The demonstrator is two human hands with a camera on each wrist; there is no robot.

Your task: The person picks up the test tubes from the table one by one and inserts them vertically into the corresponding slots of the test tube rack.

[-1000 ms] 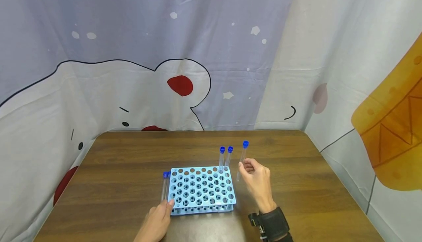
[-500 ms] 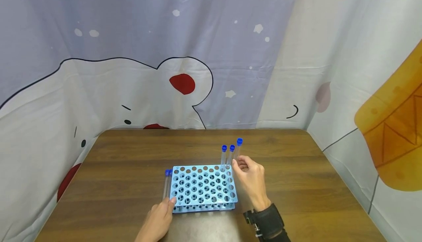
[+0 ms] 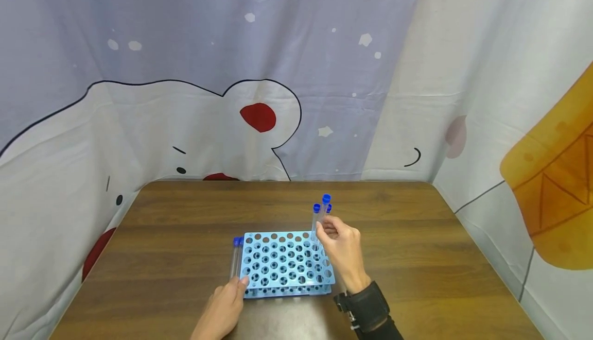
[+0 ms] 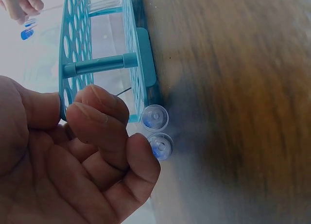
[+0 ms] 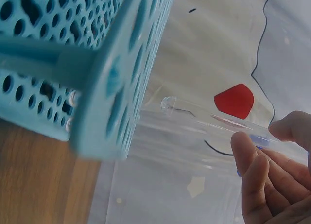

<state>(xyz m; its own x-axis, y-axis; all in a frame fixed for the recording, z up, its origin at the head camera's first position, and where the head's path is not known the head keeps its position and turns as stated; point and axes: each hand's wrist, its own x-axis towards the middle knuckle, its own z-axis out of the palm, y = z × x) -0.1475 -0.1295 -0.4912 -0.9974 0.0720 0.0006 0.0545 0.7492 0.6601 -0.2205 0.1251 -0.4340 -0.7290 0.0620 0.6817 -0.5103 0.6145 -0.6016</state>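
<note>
A light blue rack [image 3: 287, 260] with rows of round holes stands on the table. My right hand [image 3: 344, 250] pinches a clear tube with a blue cap [image 3: 326, 198] above the rack's back right part. In the right wrist view the held tube [image 5: 214, 119] has its rounded end just off the rack's top plate [image 5: 131, 83]. Two capped tubes stand in the back row, one cap [image 3: 317, 208] left of the held tube. My left hand [image 3: 221, 306] grips the rack's front left corner, thumb on its top. Two more capped tubes [image 3: 234, 257] lie along the rack's left side.
The brown wooden table [image 3: 185, 216] extends around the rack. A patterned curtain [image 3: 194, 123] hangs behind the table and along its sides. A dark band [image 3: 368, 306] is strapped round the right wrist.
My right hand has moved left with the pinched tube, from beside the rack to above its back right part. My left hand still grips the rack's corner. The view has shifted slightly.
</note>
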